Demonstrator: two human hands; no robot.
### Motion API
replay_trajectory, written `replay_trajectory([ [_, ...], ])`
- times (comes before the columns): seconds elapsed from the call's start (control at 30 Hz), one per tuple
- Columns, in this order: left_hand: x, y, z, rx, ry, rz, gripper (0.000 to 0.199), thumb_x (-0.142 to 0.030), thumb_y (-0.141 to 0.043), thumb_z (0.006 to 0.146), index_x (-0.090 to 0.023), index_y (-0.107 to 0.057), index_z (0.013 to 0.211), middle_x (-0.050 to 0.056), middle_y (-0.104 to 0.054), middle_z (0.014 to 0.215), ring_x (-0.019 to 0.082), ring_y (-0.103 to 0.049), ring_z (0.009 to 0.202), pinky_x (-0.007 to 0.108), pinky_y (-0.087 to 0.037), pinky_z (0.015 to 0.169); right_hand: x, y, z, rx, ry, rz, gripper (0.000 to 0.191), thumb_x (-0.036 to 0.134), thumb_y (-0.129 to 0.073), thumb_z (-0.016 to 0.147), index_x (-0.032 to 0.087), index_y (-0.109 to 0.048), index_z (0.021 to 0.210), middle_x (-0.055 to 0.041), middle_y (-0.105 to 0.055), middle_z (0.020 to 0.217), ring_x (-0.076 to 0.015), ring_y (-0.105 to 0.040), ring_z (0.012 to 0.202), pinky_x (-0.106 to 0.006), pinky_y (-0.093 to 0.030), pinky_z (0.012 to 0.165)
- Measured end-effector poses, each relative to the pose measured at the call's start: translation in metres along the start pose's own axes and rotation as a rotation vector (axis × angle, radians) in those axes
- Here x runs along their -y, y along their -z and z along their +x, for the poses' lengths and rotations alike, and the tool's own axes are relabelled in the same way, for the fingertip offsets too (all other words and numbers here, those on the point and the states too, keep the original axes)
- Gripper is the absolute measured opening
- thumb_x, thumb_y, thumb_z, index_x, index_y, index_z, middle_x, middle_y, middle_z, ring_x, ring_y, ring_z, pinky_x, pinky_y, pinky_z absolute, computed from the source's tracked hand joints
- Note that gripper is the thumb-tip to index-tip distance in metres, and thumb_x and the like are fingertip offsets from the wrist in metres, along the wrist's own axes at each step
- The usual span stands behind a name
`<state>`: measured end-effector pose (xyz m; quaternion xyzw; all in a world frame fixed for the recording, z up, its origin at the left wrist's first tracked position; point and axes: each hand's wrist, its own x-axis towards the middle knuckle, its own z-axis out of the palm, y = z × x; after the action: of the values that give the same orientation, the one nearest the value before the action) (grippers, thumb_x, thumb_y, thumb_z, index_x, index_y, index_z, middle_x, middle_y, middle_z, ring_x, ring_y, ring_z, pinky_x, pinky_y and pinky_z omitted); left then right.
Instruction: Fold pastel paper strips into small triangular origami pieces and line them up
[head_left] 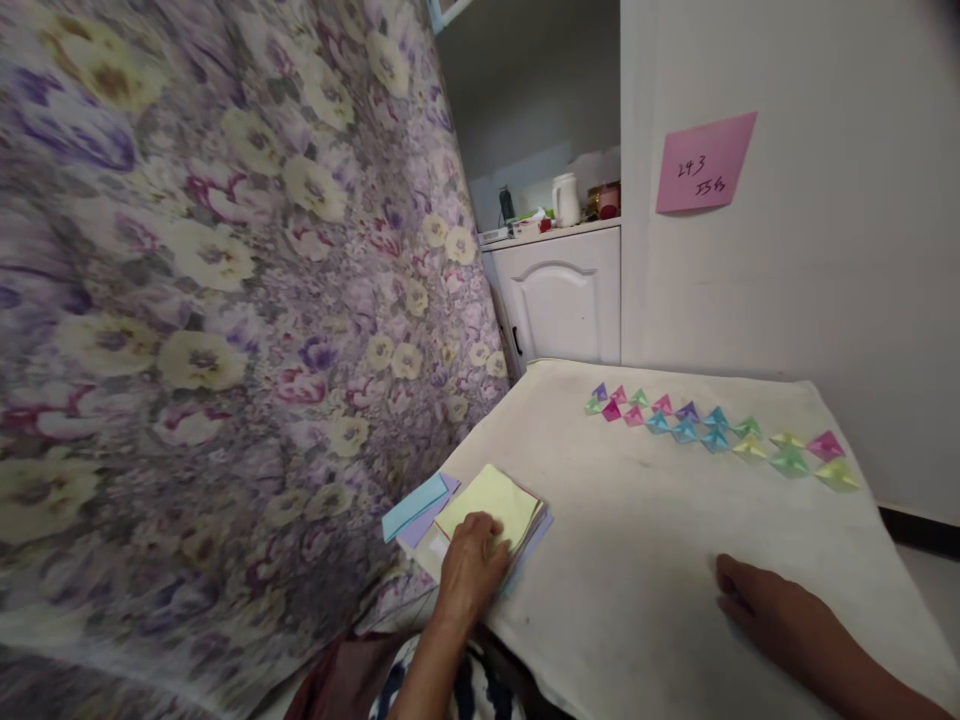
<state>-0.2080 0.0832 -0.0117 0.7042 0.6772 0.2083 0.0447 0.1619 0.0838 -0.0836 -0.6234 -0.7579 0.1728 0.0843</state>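
A floral curtain [300, 280] fills the frame's left; a white cabinet [562, 305] stands upper centre, a pale wall [810, 300] upper right.

On the white cloth-covered table [615, 540], the square yellow-topped paper stack [491, 496] lies at left, with the left hand [474, 560] upon it. Farther back, rightward, lie small multicoloured folded-paper pieces [684, 432] in two rows. The purple floral fabric curtain [300, 300] is left of the table, the white panelled cabinet [559, 305] behind.
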Motion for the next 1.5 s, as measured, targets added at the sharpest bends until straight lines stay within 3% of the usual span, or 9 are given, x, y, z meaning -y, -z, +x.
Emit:
replay_trajectory([
  [0.2,-0.005,0.002,-0.001,0.01,0.032,0.024,0.017,-0.032,-0.054,0.073,-0.02,-0.056,0.085,0.006,-0.058,0.09,0.022,-0.054,0.089,0.032,-0.039,0.077,-0.006,-0.007,0.001,-0.055,0.016,0.015,0.014,0.021,-0.046,0.074,0.021,-0.054,0.084,-0.0072,-0.066,0.081,-0.0246,-0.062,0.072,-0.028,-0.035,0.058],
  [0.63,-0.01,0.0,0.001,-0.009,0.093,0.06,0.009,-0.022,-0.053,0.07,-0.02,-0.053,0.079,0.004,-0.056,0.086,0.02,-0.052,0.086,0.03,-0.038,0.076,-0.006,-0.007,0.001,-0.066,0.012,0.028,0.014,0.022,-0.047,0.073,0.021,-0.056,0.084,-0.0079,-0.066,0.083,-0.025,-0.061,0.072,-0.029,-0.036,0.059],
  [1.03,-0.004,0.005,0.0,-0.027,0.015,-0.041,0.01,-0.016,-0.048,0.071,-0.021,-0.055,0.074,0.004,-0.059,0.081,0.02,-0.055,0.081,0.031,-0.041,0.073,0.003,0.003,-0.001,-0.033,-0.004,0.022,0.004,0.022,-0.046,0.073,0.021,-0.05,0.074,-0.0058,-0.064,0.076,-0.0215,-0.059,0.064,-0.026,-0.03,0.053],
  [1.37,-0.007,0.017,0.0,-0.274,0.024,-0.15,0.019,-0.027,-0.037,0.085,-0.02,-0.055,0.087,0.005,-0.063,0.088,0.021,-0.058,0.086,0.03,-0.043,0.075,0.004,0.006,-0.001,-0.05,-0.008,0.038,0.006,0.022,-0.045,0.073,0.021,-0.051,0.072,-0.0053,-0.063,0.072,-0.0205,-0.056,0.063,-0.026,-0.029,0.053],
  [1.43,-0.012,0.016,-0.001,-0.34,-0.04,-0.147,0.018,-0.025,-0.039,0.086,-0.02,-0.056,0.089,0.006,-0.063,0.09,0.021,-0.058,0.089,0.031,-0.043,0.078,0.01,0.013,0.0,-0.044,-0.021,0.125,0.01,0.026,-0.046,0.075,0.02,-0.051,0.069,-0.0045,-0.062,0.07,-0.02,-0.055,0.062,-0.027,-0.031,0.053],
  [1.5,-0.02,0.012,-0.004,-0.385,-0.206,-0.125,0.017,-0.019,-0.042,0.085,-0.021,-0.057,0.093,0.006,-0.065,0.092,0.021,-0.058,0.092,0.033,-0.043,0.083,0.022,0.022,0.001,-0.012,-0.011,0.357,0.019,0.033,-0.045,0.078,0.02,-0.051,0.066,-0.0034,-0.061,0.066,-0.0185,-0.055,0.061,-0.027,-0.035,0.056],
])
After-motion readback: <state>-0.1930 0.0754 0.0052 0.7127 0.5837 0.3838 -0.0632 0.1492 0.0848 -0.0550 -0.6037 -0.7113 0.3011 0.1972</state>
